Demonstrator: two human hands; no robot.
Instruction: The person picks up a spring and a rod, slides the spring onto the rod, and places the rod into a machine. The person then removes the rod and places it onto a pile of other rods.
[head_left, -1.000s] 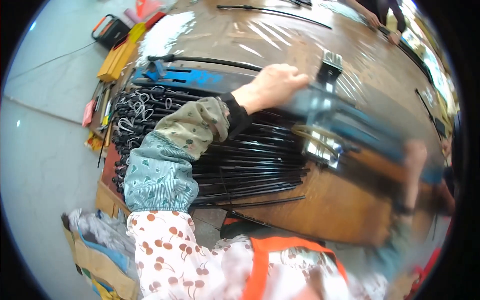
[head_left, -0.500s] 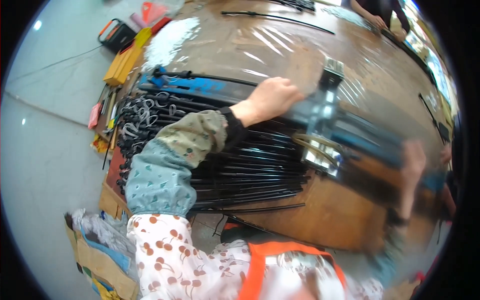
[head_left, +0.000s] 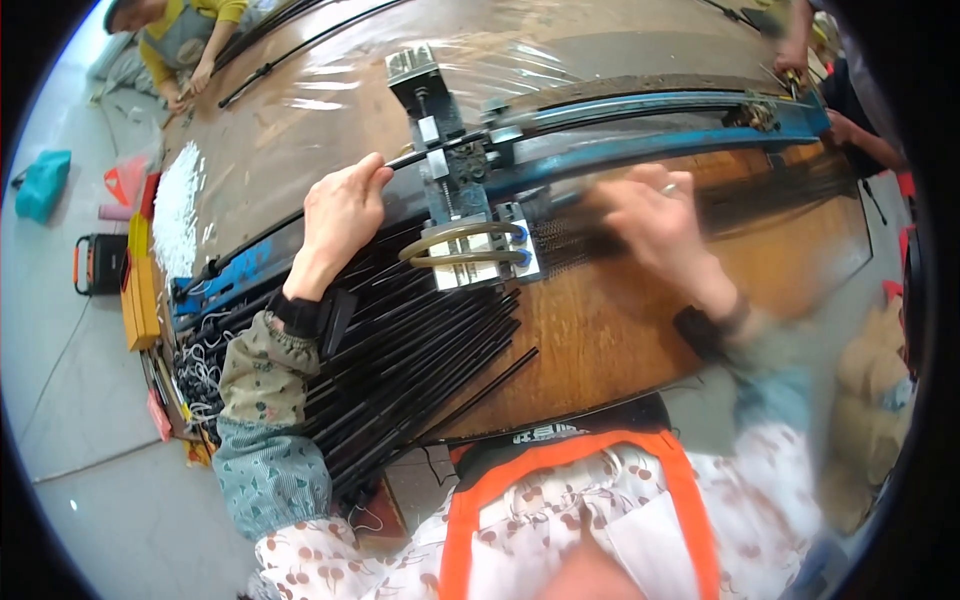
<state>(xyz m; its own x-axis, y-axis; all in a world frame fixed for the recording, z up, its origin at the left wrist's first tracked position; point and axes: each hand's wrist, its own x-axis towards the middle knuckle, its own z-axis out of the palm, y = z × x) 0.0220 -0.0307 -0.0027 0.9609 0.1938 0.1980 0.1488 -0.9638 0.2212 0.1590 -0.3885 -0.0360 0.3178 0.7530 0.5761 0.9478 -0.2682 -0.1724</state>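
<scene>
My left hand (head_left: 343, 212) is closed round a thin black rod (head_left: 400, 161) just left of a metal clamping fixture (head_left: 455, 180). The rod runs into that fixture along a blue rail (head_left: 640, 150). A looped brown hose (head_left: 440, 238) is fixed to the fixture's silver block (head_left: 490, 270). My right hand (head_left: 655, 225) hovers to the right of the fixture, above the wooden table. Motion smears its fingers, so any grip is unclear. Below my left forearm lie several black rods (head_left: 420, 370), with pale cords (head_left: 200, 370) at their left ends.
Dark rods (head_left: 770, 200), blurred, lie right of my right hand. At the far right another person's hand (head_left: 795, 55) is near the rail's end. A co-worker in yellow (head_left: 200, 40) sits far left. White small pieces (head_left: 178, 215) and a yellow box (head_left: 148, 305) are at the left edge.
The view has swung to the right. My left hand stays by the fixture on the rod, while my right hand has come in from the far right toward the fixture.
</scene>
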